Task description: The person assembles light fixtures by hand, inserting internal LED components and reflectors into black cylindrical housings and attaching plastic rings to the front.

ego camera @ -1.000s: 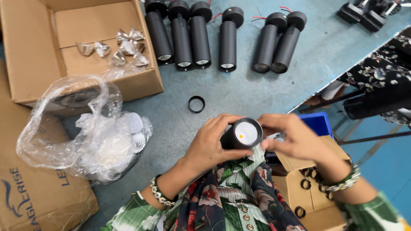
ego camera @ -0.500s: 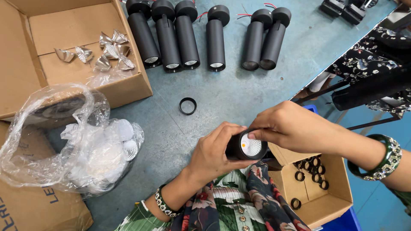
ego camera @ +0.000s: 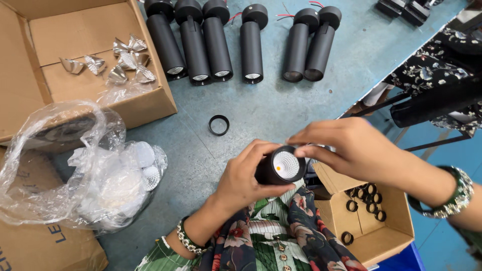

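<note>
The left hand (ego camera: 248, 173) wraps its fingers round a black cylindrical spotlight housing (ego camera: 278, 168), palm turned inward and thumb pressed along the lower side — a closed grip, with the lamp's pale faceted lens facing up. The right hand (ego camera: 351, 148) comes in from the right, wrist bent, fingers loosely curled and fingertips resting on the housing's front rim; it grips nothing else. The lamp sits just above the person's lap, at the near edge of the blue-grey worktable (ego camera: 271, 108). A loose black ring (ego camera: 219, 125) lies on the table near the hands.
</note>
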